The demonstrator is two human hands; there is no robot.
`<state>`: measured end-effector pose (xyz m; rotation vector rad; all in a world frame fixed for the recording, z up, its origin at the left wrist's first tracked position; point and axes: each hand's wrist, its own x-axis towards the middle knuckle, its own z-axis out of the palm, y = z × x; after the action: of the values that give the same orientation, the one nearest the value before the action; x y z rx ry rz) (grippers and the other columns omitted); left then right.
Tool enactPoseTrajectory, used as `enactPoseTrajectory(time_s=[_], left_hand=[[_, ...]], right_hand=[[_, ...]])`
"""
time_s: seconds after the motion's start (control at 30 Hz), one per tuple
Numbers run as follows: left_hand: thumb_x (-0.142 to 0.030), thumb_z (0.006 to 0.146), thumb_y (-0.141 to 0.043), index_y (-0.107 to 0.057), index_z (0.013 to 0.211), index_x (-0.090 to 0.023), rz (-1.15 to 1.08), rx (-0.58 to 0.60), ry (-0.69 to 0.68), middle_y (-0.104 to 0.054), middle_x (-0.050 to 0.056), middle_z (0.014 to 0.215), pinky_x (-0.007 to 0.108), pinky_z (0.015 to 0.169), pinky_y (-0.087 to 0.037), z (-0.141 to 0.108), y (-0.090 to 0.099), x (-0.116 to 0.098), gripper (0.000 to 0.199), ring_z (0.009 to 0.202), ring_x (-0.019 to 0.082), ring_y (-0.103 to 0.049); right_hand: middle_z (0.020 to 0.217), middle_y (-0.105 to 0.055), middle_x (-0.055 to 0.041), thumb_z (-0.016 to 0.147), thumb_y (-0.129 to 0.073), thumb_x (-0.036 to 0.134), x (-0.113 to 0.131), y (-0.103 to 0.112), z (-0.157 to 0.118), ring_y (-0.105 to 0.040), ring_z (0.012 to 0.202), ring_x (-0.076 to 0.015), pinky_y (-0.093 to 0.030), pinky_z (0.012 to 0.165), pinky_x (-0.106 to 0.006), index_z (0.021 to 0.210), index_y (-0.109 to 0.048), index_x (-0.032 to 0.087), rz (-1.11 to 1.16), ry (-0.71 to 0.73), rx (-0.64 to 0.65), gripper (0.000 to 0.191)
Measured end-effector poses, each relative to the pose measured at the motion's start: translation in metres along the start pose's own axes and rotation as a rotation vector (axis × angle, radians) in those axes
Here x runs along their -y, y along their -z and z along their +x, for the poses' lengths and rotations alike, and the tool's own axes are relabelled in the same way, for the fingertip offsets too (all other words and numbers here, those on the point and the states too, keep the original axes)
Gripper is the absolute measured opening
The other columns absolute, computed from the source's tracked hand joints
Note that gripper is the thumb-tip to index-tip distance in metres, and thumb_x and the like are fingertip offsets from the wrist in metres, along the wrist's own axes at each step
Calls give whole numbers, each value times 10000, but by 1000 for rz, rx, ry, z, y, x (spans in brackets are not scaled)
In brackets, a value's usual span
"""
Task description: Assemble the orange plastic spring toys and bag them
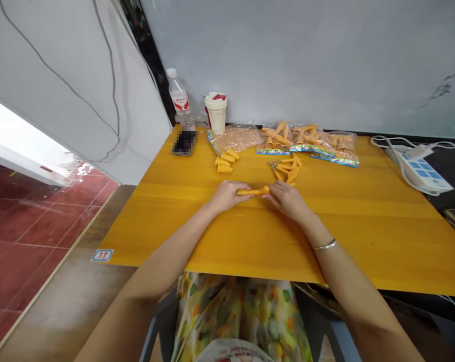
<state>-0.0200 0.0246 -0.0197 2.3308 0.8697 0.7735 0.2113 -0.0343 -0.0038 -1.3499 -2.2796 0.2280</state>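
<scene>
The left hand (227, 195) and the right hand (287, 197) are meeting over the tabletop (363, 216), holding 1 orange ridged piece (253, 191) level between them. The left fingers are pinching its plainer end, and the right fingers are pinching near its rounded end; the exact fingertip contact is hiding behind the piece and the hands, so I cannot tell how firmly they are pressing.

The work is looking partway along. At the back, 3 clear bags (312, 148) are holding orange pieces and are probably finished. A flattened clear bag (242, 136) is lying to their left, seemingly holding nothing.

What is remaining appears to be the loose parts: 4 orange cups (224, 169) are lying together beyond the left hand, and a small pile of curved orange pieces (294, 173), with a bit of chain (273, 164) showing, is lying just beyond the right hand. These are overlapping, so I am not counting them. The held piece is showing no cup on either end.
</scene>
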Motion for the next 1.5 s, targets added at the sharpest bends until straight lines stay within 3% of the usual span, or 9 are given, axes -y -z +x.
enactPoseTrajectory(time_s=[0.23, 0.37, 0.5, 0.63, 0.9, 1.07, 1.2, 1.4, 1.5], left_hand=[[-332, 880, -682, -761, 994, -215, 93, -19, -35, -778, 39, 961, 240, 777, -492, -1, 3, 6, 181, 840, 169, -721], [-350, 885, -675, -763, 988, -218, 60, -54, -21, -781, 33, 962, 239, 776, -498, 0, 3, 4, 189, 846, 171, -725], [-341, 887, -671, -762, 996, -218, 48, -50, -18, -781, 32, 961, 243, 779, -500, -1, 4, 5, 187, 836, 168, -724], [-312, 887, -675, -756, 1014, -209, 125, -13, -58, -775, 44, 945, 241, 751, -494, 0, 4, 5, 182, 819, 169, -718], [-439, 939, -608, -730, 1057, -225, 239, -42, -159, -755, 48, 959, 242, 724, -466, 0, 4, -5, 273, 808, 162, -692], [-492, 907, -628, -741, 938, -221, 262, -78, -65, -717, 58, 929, 285, 797, -469, 0, 24, 8, 296, 894, 202, -655], [-458, 889, -657, -729, 929, -202, 251, 32, -38, -689, 56, 905, 293, 768, -462, -2, 31, 14, 269, 850, 202, -638], [-412, 862, -700, -682, 960, -194, 179, 181, -31, -681, 61, 973, 295, 803, -470, -3, 16, 6, 240, 898, 210, -650], [-447, 742, -810, -651, 1039, -185, 139, 231, -6, -674, 77, 1015, 322, 844, -479, -3, 24, 8, 426, 956, 236, -638]], right_hand=[[563, -626, -57, 991, -181, 655, 11, -12, 0, -599, 562, -167, -482, 631, -290, 724, -665, 163, 521, -440, 229, 741], [886, -706, -101, 1015, -330, 492, 6, -1, -1, -643, 749, -198, -510, 761, -340, 1106, -683, 177, 136, -315, -91, 482], [1213, -605, -134, 996, -410, 327, 7, 5, -2, -609, 984, -217, -499, 850, -346, 1366, -558, 252, -123, -17, -63, 405], [939, -625, -124, 1009, -347, 509, 13, 0, 1, -586, 837, -209, -462, 740, -311, 971, -701, 180, -106, -71, -11, 485], [487, -408, 18, 895, -270, 796, 15, -8, 2, -371, 484, -112, -309, 511, -270, 532, -499, 193, 427, -507, 65, 740], [695, -658, -73, 978, -264, 651, -14, 15, -1, -575, 640, -178, -410, 646, -296, 720, -696, 197, 56, -475, -149, 678], [888, -687, -114, 984, -367, 516, -36, 27, -6, -615, 760, -209, -426, 656, -299, 947, -722, 189, -241, -448, -284, 484], [968, -681, -103, 971, -462, 426, -23, 18, -4, -629, 781, -195, -494, 752, -326, 1061, -708, 195, -66, -250, -186, 350], [976, -678, -100, 965, -498, 414, -11, 11, -1, -634, 787, -189, -503, 782, -327, 1076, -709, 195, -3, -120, -67, 324]])
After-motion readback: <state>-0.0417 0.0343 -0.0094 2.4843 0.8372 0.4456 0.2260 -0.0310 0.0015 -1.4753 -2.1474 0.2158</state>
